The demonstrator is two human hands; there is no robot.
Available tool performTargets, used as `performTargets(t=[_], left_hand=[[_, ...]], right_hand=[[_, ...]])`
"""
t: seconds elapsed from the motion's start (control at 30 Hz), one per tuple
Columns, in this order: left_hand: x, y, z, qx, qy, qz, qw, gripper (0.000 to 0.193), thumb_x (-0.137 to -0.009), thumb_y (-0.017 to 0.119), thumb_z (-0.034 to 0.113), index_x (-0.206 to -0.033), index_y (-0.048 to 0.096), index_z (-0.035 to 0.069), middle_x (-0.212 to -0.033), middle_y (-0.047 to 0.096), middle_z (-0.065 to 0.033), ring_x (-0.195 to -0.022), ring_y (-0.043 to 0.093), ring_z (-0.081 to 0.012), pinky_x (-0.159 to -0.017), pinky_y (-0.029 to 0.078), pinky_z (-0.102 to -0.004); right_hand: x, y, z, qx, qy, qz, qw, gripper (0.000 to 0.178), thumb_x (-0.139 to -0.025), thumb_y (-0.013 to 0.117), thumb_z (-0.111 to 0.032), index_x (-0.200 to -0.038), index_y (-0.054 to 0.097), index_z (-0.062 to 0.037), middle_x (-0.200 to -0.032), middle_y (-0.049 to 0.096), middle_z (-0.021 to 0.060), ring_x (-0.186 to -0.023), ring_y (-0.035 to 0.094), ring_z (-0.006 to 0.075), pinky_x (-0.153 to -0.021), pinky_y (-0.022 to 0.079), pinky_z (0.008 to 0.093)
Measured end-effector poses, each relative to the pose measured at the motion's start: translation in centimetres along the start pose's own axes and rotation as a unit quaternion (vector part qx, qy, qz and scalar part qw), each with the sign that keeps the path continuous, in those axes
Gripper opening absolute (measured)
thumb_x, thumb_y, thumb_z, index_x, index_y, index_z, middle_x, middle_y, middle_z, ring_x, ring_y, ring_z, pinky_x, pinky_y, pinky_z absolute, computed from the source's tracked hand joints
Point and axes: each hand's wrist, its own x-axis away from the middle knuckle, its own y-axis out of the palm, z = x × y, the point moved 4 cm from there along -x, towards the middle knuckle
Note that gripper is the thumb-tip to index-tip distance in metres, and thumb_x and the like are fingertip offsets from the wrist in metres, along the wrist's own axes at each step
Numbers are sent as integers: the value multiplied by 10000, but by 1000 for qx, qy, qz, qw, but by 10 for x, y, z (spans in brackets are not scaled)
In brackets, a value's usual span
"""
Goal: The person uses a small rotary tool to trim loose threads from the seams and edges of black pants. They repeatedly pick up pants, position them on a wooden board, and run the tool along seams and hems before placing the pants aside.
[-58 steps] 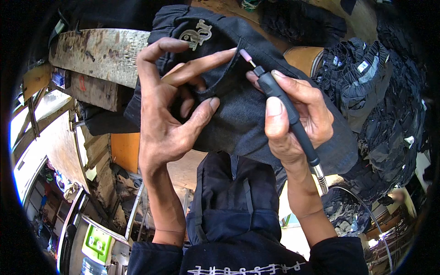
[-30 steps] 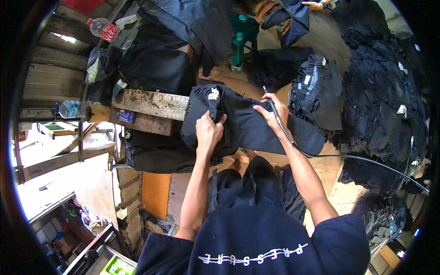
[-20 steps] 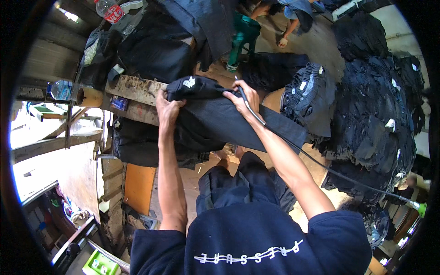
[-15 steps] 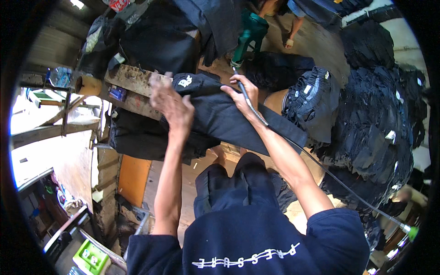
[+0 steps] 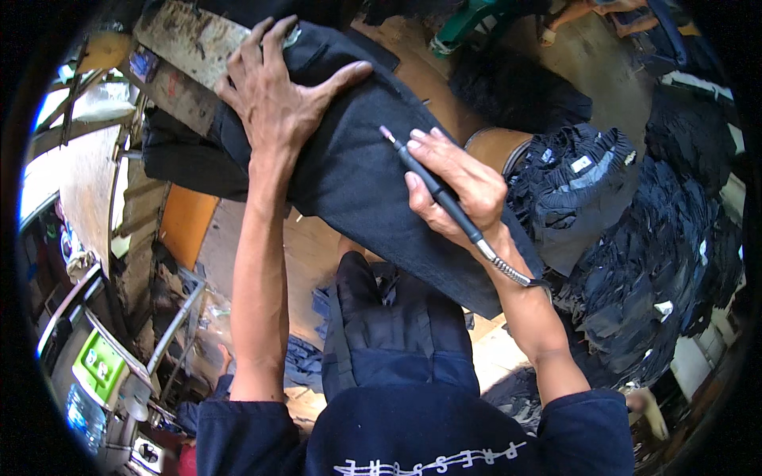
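Note:
A dark blue pair of jeans (image 5: 357, 170) lies stretched over a worn wooden plank (image 5: 186, 47) in front of me. My left hand (image 5: 278, 91) rests flat on its upper end, fingers spread, pressing the cloth down. My right hand (image 5: 456, 178) grips a slim black pen-like rotary tool (image 5: 432, 189) with a small pinkish tip that points at the fabric. A metal flexible shaft (image 5: 508, 266) runs from the tool back along my right wrist.
Heaps of dark jeans (image 5: 651, 262) are piled at the right, with another folded stack (image 5: 571, 178) beside my right hand. A green machine (image 5: 99, 369) stands at lower left. Someone's feet (image 5: 591, 16) and a green stool (image 5: 476, 24) show at the top.
The view has closed in on my hands. My left hand has gone from gripping the jeans' end to lying flat on it. My right hand still holds the tool over the fabric.

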Motion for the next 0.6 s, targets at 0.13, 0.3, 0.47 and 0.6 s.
performTargets(t=[0.13,0.3,0.47,0.6], left_hand=[[1,-10,12,-19,3,11,1000,1029,-684,922,782,-1468,666,168,-1515,639,-67,-1448,530,-339,-1243,356,-551],[0,-12,18,-21,-34,11,999,1009,-674,970,662,-1452,632,116,-1483,609,-127,-1471,495,-344,-1277,301,-538],[2,-8,12,-24,-42,-1,999,1013,-674,970,666,-1452,631,113,-1472,612,-125,-1471,494,-345,-1276,302,-538],[0,-8,11,-25,-49,-22,998,1018,-672,970,668,-1455,629,114,-1469,613,-125,-1474,492,-348,-1279,299,-539]], right_hand=[[-12,5,1,-9,-7,-10,1000,307,-840,820,-12,-1126,806,99,-1090,829,243,-1086,825,374,-1079,626,496],[-18,14,4,-3,-11,-27,1000,312,-838,825,-7,-1128,805,108,-1095,830,241,-1090,825,369,-1085,622,492],[-16,16,7,10,-16,-24,1000,320,-811,850,-35,-1117,826,54,-1080,837,192,-1099,825,340,-1075,632,492],[-13,13,6,8,-14,-23,1000,318,-805,850,-37,-1108,826,60,-1066,836,201,-1087,827,349,-1065,637,491]])
